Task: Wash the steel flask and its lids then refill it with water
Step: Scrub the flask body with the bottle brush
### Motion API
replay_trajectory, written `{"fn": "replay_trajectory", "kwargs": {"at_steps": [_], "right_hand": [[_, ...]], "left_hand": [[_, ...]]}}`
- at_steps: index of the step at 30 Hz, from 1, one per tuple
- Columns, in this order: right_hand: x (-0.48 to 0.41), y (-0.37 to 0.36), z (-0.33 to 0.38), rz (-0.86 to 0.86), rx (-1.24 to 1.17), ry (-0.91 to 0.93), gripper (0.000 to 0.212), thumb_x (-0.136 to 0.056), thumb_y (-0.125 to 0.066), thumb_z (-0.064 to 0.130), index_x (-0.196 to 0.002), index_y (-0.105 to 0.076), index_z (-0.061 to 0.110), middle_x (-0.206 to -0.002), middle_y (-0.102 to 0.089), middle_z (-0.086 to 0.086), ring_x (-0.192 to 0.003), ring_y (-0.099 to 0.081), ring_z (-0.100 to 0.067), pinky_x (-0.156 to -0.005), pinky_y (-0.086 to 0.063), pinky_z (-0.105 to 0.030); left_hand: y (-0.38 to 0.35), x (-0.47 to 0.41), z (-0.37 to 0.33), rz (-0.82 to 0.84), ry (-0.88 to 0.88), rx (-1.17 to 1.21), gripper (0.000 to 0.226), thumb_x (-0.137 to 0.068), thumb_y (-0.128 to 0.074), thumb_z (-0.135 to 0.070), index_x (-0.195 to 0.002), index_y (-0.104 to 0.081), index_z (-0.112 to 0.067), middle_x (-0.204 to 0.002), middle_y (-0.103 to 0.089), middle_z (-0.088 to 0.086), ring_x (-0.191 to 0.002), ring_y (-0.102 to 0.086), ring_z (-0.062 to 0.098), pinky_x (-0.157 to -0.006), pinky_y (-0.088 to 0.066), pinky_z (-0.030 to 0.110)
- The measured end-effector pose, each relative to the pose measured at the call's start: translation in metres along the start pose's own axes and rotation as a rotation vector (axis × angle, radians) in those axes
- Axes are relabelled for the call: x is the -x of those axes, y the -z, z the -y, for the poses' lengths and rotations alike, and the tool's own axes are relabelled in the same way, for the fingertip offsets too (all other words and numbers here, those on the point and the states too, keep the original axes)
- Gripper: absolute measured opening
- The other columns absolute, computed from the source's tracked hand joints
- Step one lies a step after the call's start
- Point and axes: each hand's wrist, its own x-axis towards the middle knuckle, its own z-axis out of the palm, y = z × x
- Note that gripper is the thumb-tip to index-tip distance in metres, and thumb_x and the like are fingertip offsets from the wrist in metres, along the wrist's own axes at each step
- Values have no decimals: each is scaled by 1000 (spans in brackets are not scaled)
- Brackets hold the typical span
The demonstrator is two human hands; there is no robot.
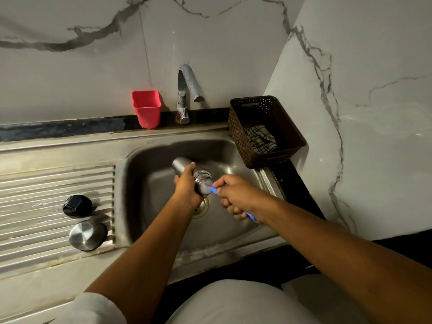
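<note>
My left hand (187, 187) grips the steel flask (181, 164), held tilted over the sink basin (149, 183) with its open mouth toward me. My right hand (240, 198) holds a blue-handled brush (214, 190) whose head is pushed into the flask's mouth; the bristles are mostly hidden inside. On the ribbed draining board (46, 183) to the left lie a black inner lid (77, 206) and a steel outer lid (87, 235), side by side.
A curved steel tap (189, 83) stands behind the basin with no water running. A red cup (146, 108) sits on the ledge left of it. A brown perforated basket (264, 130) with a checked cloth sits at the basin's right rim. Marble walls close in behind and right.
</note>
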Motion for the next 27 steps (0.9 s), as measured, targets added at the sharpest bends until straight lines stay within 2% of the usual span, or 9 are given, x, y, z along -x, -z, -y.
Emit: {"fn": "replay_trajectory", "kwargs": {"at_steps": [3,7,9,12,16,18,21,25,27], "right_hand": [[17,11,3,168,-368,-97,25,-108,-39,10,-128,-54,13,-62,-43,1,-34,-28,-3,-31,-19,-13],[16,13,1,185,-519,-161,24,-109,-38,10,-126,-55,14,-58,-42,2,-33,-28,-2,-28,-20,-14],[8,3,2,140,-572,-187,22,-109,-38,11,-121,-56,16,-59,-41,2,-32,-28,-2,-28,-19,-14],[13,2,6,182,-647,-209,21,-108,-38,11,-114,-57,17,-61,-39,3,-33,-29,-2,-29,-19,-14],[28,19,7,251,-667,-202,24,-108,-39,9,-122,-57,15,-62,-39,2,-32,-30,-2,-27,-21,-15],[20,14,6,205,-593,-201,23,-108,-39,10,-119,-58,16,-61,-40,2,-32,-28,-2,-28,-20,-15],[7,-5,7,80,-336,-140,21,-108,-38,12,-110,-58,20,-63,-44,1,-34,-29,-3,-31,-20,-14],[19,-4,3,-33,244,123,19,-105,-45,16,-115,-61,22,-66,-50,3,-42,-38,-8,-41,-28,-18],[26,3,1,-100,585,302,18,-103,-50,18,-115,-63,25,-71,-52,8,-55,-49,-10,-50,-35,-23]], "left_hand": [[19,-36,-5,33,48,-32,88,-67,-88,-40,-143,-54,-13,-127,-70,16,-97,-75,36,-70,-61,55],[21,-71,4,-8,76,90,119,-39,-91,-47,-148,-49,-25,-129,-69,18,-97,-76,41,-80,-59,59],[4,-26,5,9,57,43,103,-53,-90,-48,-145,-52,-20,-128,-70,14,-98,-75,34,-79,-61,54],[1,4,-6,80,74,20,62,-85,-76,-48,-127,-61,-5,-111,-71,12,-98,-69,28,-92,-59,45],[21,-54,-10,13,46,76,115,-42,-92,-45,-146,-50,-19,-129,-69,18,-99,-76,39,-79,-60,57],[22,-76,3,-16,56,40,125,-38,-91,-47,-152,-45,-28,-130,-68,16,-97,-76,40,-78,-59,57],[13,-46,11,7,21,-22,101,-58,-88,-45,-149,-49,-25,-129,-70,14,-88,-78,34,-70,-61,50],[29,-77,8,-23,25,6,112,-43,-91,-45,-147,-52,-26,-129,-70,13,-94,-77,37,-74,-60,55],[25,-59,3,-69,29,-28,114,-46,-91,-45,-150,-48,-28,-128,-69,15,-93,-77,38,-74,-61,59]]}}
